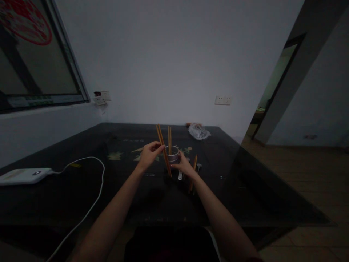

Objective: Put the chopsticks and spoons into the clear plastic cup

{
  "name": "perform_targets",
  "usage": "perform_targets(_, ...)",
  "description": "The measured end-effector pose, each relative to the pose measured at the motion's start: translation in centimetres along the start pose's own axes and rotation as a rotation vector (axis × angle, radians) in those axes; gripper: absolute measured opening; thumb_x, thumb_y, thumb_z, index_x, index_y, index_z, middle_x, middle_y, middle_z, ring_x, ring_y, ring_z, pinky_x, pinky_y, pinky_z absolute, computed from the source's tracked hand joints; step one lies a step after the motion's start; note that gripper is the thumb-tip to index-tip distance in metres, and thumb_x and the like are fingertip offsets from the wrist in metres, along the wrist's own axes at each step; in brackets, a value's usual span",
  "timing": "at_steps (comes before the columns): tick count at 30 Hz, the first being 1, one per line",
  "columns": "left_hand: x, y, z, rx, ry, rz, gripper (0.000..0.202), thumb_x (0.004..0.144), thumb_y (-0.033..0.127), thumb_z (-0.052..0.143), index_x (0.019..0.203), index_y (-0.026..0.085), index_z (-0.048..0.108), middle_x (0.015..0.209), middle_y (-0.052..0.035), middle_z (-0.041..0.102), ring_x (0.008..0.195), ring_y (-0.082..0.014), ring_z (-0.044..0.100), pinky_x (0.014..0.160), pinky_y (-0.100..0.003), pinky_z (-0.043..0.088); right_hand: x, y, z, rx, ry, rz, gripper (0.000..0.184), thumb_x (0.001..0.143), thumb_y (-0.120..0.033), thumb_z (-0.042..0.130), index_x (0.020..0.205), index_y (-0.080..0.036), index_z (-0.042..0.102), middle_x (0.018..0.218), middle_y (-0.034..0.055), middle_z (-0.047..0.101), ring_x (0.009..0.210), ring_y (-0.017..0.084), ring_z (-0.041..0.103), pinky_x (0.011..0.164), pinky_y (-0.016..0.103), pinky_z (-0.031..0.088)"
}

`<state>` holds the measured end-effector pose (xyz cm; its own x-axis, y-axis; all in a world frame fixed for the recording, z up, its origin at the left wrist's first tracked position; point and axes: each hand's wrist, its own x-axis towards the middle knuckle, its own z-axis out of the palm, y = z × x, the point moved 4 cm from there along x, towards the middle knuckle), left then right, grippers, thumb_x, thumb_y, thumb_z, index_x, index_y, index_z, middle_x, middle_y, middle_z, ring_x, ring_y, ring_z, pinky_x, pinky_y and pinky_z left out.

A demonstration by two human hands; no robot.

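Note:
My left hand (149,154) pinches a pair of wooden chopsticks (164,154), which lean to the left and stand beside a metal cup (172,156). Inside that cup are two more upright chopsticks (169,135). My right hand (184,163) is wrapped round the cup's right side and covers part of it. Below and beside my right wrist, more chopsticks (195,161) and a metal spoon (199,166) lie on the table, partly hidden by the arm. Another pale utensil handle (180,175) shows just under the cup.
The dark glossy table (231,196) has printed flowers and meets a white wall. Toward the back lies a crumpled clear plastic bag (199,132). On the left, a white power bank (25,176) trails a white cable (101,182) over the front edge.

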<state>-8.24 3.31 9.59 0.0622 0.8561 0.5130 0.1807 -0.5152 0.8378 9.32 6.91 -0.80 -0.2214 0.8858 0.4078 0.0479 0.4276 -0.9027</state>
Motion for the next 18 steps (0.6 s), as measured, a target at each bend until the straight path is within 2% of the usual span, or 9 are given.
perform_targets(6, -0.2, 1.0, -0.1, 0.017, 0.024, 0.021, 0.033, 0.070, 0.047, 0.068, 0.076, 0.014, 0.065, 0.071, -0.0024, 0.066, 0.066, -0.0151, 0.062, 0.062, -0.024, 0.050, -0.3, -0.2, 0.7, -0.069, 0.046, -0.012, 0.084, 0.059, -0.023, 0.077, 0.133, -0.020, 0.037, 0.122, 0.0086, 0.057, 0.116, 0.024, 0.053, 0.101, 0.040, 0.040)
perform_targets(11, 0.0, 3.7, -1.2, -0.004, 0.128, 0.100, 0.029, 0.071, 0.042, 0.068, 0.076, 0.014, 0.064, 0.072, -0.0020, 0.066, 0.066, -0.0139, 0.062, 0.063, -0.023, 0.051, -0.5, -0.7, 0.7, -0.126, 0.069, 0.003, 0.083, 0.059, -0.024, 0.078, 0.132, -0.019, 0.039, 0.123, 0.0094, 0.058, 0.115, 0.024, 0.054, 0.100, 0.040, 0.040)
perform_targets(14, 1.0, 6.1, -1.9, 0.014, 0.169, 0.184, 0.027, 0.073, 0.039, 0.067, 0.077, 0.013, 0.064, 0.073, -0.0023, 0.066, 0.067, -0.0134, 0.062, 0.065, -0.023, 0.051, -0.7, -1.0, 0.6, -0.139, 0.069, 0.022, 0.083, 0.057, -0.025, 0.079, 0.131, -0.019, 0.040, 0.123, 0.0096, 0.057, 0.116, 0.024, 0.053, 0.101, 0.040, 0.039)
perform_targets(18, 3.7, 8.6, -1.9, 0.072, 0.136, 0.298, 0.024, 0.075, 0.038, 0.065, 0.076, 0.014, 0.064, 0.072, -0.0016, 0.065, 0.067, -0.0125, 0.062, 0.064, -0.022, 0.050, -0.8, -1.2, 0.6, -0.159, 0.067, 0.047, 0.084, 0.057, -0.025, 0.079, 0.130, -0.017, 0.040, 0.122, 0.0105, 0.058, 0.115, 0.025, 0.054, 0.100, 0.040, 0.039)
